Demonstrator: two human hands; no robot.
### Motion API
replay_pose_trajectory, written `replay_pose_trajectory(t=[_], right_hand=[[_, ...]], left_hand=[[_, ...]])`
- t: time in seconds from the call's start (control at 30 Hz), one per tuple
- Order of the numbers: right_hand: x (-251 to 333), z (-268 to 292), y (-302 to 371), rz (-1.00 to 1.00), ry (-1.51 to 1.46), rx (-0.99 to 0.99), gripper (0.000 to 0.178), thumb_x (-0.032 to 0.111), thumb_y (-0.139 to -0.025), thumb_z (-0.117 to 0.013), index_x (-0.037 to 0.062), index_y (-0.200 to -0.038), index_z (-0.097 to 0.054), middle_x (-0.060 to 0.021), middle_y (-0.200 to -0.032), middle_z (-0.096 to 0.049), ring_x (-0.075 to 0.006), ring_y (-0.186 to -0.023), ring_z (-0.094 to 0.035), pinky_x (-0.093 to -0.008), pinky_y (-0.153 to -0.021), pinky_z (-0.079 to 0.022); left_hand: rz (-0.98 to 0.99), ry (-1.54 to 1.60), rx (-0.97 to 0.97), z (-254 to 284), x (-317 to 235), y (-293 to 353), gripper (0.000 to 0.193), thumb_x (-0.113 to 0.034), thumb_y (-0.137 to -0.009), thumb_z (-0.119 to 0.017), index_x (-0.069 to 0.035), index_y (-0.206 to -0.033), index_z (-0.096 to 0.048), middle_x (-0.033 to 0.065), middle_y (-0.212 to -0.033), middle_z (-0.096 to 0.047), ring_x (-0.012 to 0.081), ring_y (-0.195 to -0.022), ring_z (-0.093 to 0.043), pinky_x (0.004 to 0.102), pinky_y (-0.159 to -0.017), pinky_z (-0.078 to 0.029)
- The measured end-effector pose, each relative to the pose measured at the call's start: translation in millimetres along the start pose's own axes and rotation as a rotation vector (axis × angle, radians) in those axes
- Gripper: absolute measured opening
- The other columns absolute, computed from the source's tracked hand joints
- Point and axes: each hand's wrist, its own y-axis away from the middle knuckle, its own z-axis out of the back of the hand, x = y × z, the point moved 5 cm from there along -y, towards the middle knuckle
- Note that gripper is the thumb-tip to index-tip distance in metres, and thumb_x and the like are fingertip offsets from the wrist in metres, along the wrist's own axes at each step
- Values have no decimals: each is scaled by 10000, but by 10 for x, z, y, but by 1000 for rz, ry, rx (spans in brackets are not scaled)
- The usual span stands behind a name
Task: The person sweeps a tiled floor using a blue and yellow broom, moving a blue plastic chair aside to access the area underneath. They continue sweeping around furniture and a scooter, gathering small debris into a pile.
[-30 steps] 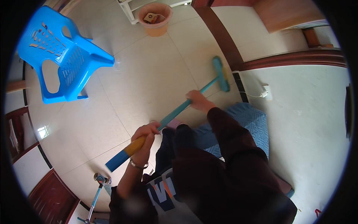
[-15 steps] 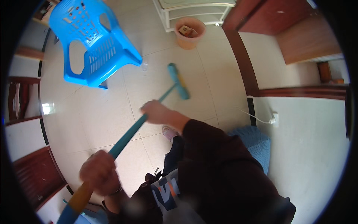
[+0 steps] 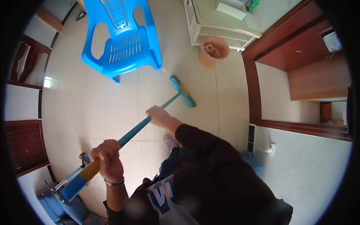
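A mop (image 3: 137,129) with a long teal handle runs slantwise across the middle of the view. Near the yellow and blue upper end of the handle, my left hand (image 3: 107,159) is wrapped round it, a bracelet on the wrist. Farther down the shaft, my right hand (image 3: 159,116) grips it, coming from a dark sleeve. The teal mop head (image 3: 182,91), yellow at its middle, rests on the pale tiled floor (image 3: 108,107), ahead of my shoe (image 3: 170,142).
A blue plastic chair (image 3: 125,48) stands at the far left. An orange-pink waste bin (image 3: 213,54) sits by a white shelf stand (image 3: 225,22). To the right are a doorway frame (image 3: 255,93) and a plugged-in wall socket (image 3: 273,149). Blue fabric (image 3: 253,163) lies beside that wall.
My view has shifted, so the chair and bin appear farther right. The mop head appears slightly lower and to the right. Both hands keep their grip on the handle.
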Motion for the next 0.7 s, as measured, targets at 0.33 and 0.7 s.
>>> replay_pose_trajectory(t=[0.33, 0.7], right_hand=[[-421, 1282, -593, 9, -16, -427, 294, 241, -758, -654, 47, -589, -512, -142, -621, -525, -326, -672, -501, -416, -623, -388], [-1441, 2681, -838, -106, 103, -506, 311, 288, -782, -620, 66, -583, -533, -115, -595, -518, -303, -664, -510, -420, -620, -387]], left_hand=[[-65, -2, 161, -808, 101, -987, 216, -258, -897, -510, -129, -756, -409, 18, -628, -404, 142, -568, -388, 309, -598, -345], [-90, 164, 219, -1933, 779, -2176, 352, -251, -880, -559, -128, -617, -360, 2, -492, -382, 133, -426, -367, 295, -450, -350]])
